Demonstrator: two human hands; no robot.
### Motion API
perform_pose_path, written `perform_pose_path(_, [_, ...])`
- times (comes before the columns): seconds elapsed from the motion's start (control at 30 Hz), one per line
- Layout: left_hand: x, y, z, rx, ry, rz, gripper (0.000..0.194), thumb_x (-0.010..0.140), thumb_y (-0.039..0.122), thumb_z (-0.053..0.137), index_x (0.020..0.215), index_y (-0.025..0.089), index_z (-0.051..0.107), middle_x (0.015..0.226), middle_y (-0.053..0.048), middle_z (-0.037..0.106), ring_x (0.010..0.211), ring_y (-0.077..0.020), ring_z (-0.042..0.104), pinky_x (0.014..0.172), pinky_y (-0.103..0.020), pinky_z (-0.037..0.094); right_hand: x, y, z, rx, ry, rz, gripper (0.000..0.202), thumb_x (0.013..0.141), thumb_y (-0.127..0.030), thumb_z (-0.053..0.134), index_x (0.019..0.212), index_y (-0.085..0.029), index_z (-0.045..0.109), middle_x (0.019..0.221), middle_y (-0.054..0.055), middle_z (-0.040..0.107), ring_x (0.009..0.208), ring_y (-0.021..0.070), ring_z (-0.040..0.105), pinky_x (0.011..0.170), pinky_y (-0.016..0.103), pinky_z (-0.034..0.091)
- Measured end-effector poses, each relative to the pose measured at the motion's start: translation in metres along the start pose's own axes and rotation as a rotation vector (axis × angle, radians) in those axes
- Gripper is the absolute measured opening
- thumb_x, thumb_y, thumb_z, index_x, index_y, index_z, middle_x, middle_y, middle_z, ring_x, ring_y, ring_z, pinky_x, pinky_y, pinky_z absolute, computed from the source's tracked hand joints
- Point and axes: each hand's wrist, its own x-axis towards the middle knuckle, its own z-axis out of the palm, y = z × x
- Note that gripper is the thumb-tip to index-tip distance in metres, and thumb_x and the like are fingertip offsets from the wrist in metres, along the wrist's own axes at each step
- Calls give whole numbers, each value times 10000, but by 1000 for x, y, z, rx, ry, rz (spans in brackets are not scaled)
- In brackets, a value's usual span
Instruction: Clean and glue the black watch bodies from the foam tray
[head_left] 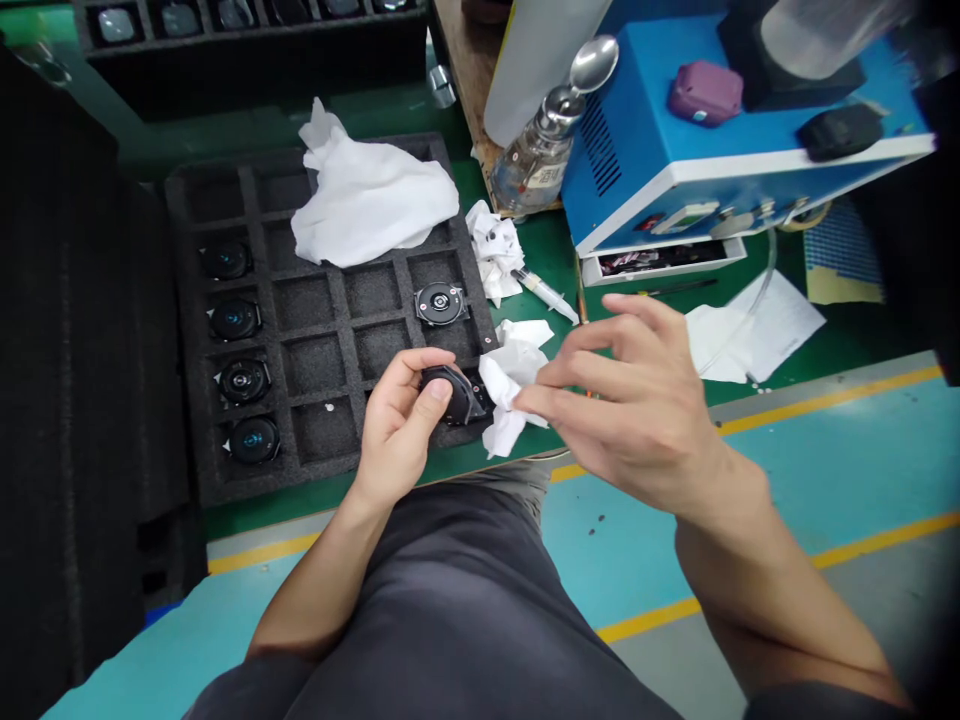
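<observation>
My left hand (401,420) is closed around a black smartwatch body (448,396), tilted on its edge over the front right of the black foam tray (315,470). To its right, my right hand (630,400) has its fingertips pinched together at a crumpled white tissue (512,375). The tissue is close beside the watch; whether they touch is unclear. Another watch body (440,304), back side up, rests in a right-hand compartment. Several more watches, among them one watch (253,440) at the front, fill the left column. A large white cloth (375,200) covers the tray's back compartments.
Right of the tray lie a used tissue (495,245) and a syringe (551,297). A glass bottle (534,160) with a metal top stands behind them. The blue machine (652,130) occupies the back right, with white paper (780,315) before it. Another foam tray (255,30) sits behind.
</observation>
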Motion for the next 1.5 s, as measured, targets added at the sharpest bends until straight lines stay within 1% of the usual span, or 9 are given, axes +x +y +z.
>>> perform_pose_path(0.23, [0,10,2,-200,23,-92,241,849,342,802,1019,190,723,879,-31,705,792,-112,633,754,-204,516,-18,7,-8,111,178,205,186,855,-119,732,897,-300,725,764,-19,702,765,207,628,973,500,496])
perform_pose_path(0.43, [1,10,2,-170,67,-99,272,817,359,832,1004,186,737,875,-37,718,790,-119,648,750,-213,530,-19,16,-19,45,375,370,235,864,-150,737,994,-345,764,775,7,707,778,243,671,802,441,543])
perform_pose_path(0.5, [3,9,2,-163,97,-105,293,791,359,855,1002,188,746,866,-34,728,778,-115,658,735,-202,536,-21,25,-21,-39,306,402,175,909,-218,704,1036,-309,782,781,29,738,789,258,697,770,428,541])
perform_pose_path(0.67, [13,8,2,-189,211,-102,346,725,300,905,1032,202,776,873,-29,763,785,-108,706,737,-175,564,-45,53,-35,-188,-268,620,367,959,-306,590,1296,-231,714,784,74,776,676,270,705,592,365,475])
perform_pose_path(0.9, [16,11,6,-147,235,-17,499,634,196,940,1102,256,775,920,-21,790,866,-147,750,847,-243,605,-66,74,-49,112,-215,975,444,976,-319,485,1384,-196,611,912,66,806,803,251,746,756,389,556])
perform_pose_path(1.1, [16,8,4,-97,282,85,413,634,192,945,1009,241,781,872,15,774,797,-83,715,809,-165,571,-73,98,-52,348,-605,940,394,946,-357,502,1266,-193,663,799,13,780,625,175,679,604,312,507])
perform_pose_path(1.2, [17,7,5,-82,290,126,392,639,185,939,989,232,768,864,28,753,791,-80,703,801,-170,567,-77,107,-56,372,-448,948,297,957,-378,489,1007,-198,720,820,28,773,650,162,679,636,305,508])
perform_pose_path(1.3, [17,7,7,-82,310,151,380,630,167,934,955,234,749,893,30,740,819,-94,701,823,-202,576,-75,114,-40,288,-260,989,258,964,-368,512,927,-203,707,830,40,772,705,176,689,669,314,496])
perform_pose_path(1.5, [16,9,9,-51,324,135,382,635,175,928,959,220,731,886,19,721,801,-99,689,789,-204,573,-74,118,-6,74,-399,924,380,946,-226,515,1294,-225,669,910,45,801,927,250,724,743,346,474])
